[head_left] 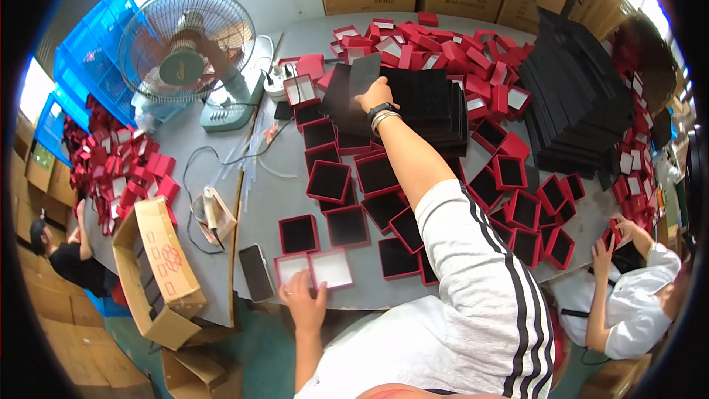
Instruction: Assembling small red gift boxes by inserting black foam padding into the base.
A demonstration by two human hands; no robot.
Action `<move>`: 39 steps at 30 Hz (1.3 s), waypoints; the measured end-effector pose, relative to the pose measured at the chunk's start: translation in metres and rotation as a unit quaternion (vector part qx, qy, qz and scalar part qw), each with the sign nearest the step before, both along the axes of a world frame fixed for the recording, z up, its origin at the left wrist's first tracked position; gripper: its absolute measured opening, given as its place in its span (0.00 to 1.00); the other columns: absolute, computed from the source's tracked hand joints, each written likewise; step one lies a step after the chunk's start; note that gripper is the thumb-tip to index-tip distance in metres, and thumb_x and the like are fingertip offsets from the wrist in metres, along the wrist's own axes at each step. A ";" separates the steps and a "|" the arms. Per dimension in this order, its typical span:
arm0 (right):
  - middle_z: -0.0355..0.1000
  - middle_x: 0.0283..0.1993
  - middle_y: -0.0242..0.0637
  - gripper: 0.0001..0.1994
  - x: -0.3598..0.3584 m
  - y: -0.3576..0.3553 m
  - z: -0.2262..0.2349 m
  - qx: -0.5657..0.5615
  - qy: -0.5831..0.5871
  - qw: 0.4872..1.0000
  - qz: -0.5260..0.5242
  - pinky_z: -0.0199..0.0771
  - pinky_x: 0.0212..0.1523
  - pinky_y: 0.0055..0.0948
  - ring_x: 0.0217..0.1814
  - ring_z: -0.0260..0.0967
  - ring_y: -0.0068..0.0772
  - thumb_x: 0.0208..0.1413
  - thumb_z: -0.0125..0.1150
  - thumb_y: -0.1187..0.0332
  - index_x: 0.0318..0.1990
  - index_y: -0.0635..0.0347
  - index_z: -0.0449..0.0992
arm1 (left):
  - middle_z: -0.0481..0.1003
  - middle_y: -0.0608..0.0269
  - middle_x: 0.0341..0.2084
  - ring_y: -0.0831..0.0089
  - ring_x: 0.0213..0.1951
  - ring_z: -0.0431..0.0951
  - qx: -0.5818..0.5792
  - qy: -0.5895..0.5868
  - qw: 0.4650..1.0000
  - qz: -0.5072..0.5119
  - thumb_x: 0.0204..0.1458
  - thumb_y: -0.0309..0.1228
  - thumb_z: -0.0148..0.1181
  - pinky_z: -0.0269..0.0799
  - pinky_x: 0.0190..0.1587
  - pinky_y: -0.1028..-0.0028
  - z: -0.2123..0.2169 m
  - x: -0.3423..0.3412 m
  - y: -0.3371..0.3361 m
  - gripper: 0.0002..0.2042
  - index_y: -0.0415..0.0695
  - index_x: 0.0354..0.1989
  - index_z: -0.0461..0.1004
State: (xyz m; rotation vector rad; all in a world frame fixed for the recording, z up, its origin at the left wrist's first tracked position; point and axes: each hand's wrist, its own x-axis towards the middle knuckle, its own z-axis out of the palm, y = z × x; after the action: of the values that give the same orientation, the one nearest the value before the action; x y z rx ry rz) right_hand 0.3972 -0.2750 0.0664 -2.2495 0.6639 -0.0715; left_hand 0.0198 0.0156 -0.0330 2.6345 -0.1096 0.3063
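Observation:
My right hand (pixel 378 96) reaches far over the table, fingers closed on a dark, thin foam sheet (pixel 364 74) beside a stack of black sheets (pixel 422 92). My left hand (pixel 304 301) rests at the near table edge, its fingers apart and touching a red-rimmed box with a white inside (pixel 293 269). A second white-lined box (pixel 331 269) lies against it on the right. Several red boxes with black linings, such as one box (pixel 298 234), spread across the table under and around my right arm.
Red boxes (pixel 443 48) heap at the back. A tall black stack (pixel 572 96) stands to the right. At left are a fan (pixel 185 66), a phone (pixel 255 273), a glue gun (pixel 212 210) and an open carton (pixel 166 258). Co-workers sit at right (pixel 635 295) and far left (pixel 66 251).

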 end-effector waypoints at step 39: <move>0.48 0.71 0.53 0.28 -0.443 0.099 -0.036 -0.048 -0.266 0.852 0.449 0.52 0.68 0.48 0.74 0.41 0.59 0.51 0.62 0.66 0.62 0.49 0.66 | 0.57 0.34 0.62 0.44 0.61 0.64 -0.233 -0.114 0.963 -0.073 0.48 0.20 0.62 0.68 0.56 0.61 0.015 -0.103 -0.037 0.06 0.32 0.34 0.75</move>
State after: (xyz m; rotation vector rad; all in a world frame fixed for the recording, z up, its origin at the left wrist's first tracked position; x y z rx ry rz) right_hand -0.0457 -0.1762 0.0308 -2.2618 -0.7150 -0.2513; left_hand -0.0836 -0.0215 -0.0176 2.1053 -0.2727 0.5160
